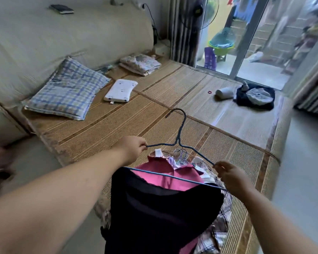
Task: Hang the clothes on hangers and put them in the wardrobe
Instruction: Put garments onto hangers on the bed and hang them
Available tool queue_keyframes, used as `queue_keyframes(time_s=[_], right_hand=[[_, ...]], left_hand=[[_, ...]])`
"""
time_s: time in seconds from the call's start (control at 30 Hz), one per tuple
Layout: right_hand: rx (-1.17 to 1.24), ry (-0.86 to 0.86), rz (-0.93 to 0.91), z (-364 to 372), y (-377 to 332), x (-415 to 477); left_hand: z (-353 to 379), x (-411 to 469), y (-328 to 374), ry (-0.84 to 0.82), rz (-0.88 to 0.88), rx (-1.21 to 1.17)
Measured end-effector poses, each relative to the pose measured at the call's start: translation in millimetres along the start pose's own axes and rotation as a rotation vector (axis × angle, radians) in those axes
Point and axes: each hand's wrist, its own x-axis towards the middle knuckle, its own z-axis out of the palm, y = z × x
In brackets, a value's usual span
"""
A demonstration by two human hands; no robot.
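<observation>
I hold a blue wire hanger (179,132) over the bed, its hook pointing away from me. My left hand (131,150) pinches its left shoulder and my right hand (228,174) pinches its right corner. A black garment (160,213) is draped over the hanger's bottom bar and hangs toward me. Under it on the mat lie a pink garment (160,168), a plaid one (220,224) and a bundle of spare wire hangers (180,156). The wardrobe is out of view.
The bed carries a woven mat (128,114), a plaid pillow (66,90), a white device (120,90), folded cloth (140,64) and a dark clothes pile (255,97) at the far right. A glass door (246,39) and fan stand beyond.
</observation>
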Motion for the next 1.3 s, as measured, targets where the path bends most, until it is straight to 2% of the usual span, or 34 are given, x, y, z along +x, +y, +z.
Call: queue_keyframes(time_s=[0.17,0.33,0.47,0.57,0.7,0.87,1.17,1.3], right_hand=[[-0.034,-0.114,0.07,24,38,78],[-0.127,-0.15,0.132,43,54,140],[-0.228,-0.178,0.219,59,55,167],[-0.266,-0.243,0.185,81,39,169],[-0.353,-0.371,0.009,111,-9,155],[-0.406,-0.452,-0.311,135,-109,123],[-0.363,-0.478,-1.015,204,-322,-24],[-0.347,-0.517,-1.257,242,-398,-107]], left_hand=[[52,72,-8,-0.133,-0.135,0.005],[84,128,-19,-0.11,-0.201,-0.031],[104,147,-29,-0.124,-0.225,-0.039],[110,136,-37,-0.179,-0.272,-0.018],[98,103,-47,-0.205,-0.308,-0.001],[44,45,-63,-0.101,-0.336,-0.015],[-100,-151,-129,0.327,-0.491,0.107],[-147,-268,-163,0.448,-0.669,0.158]])
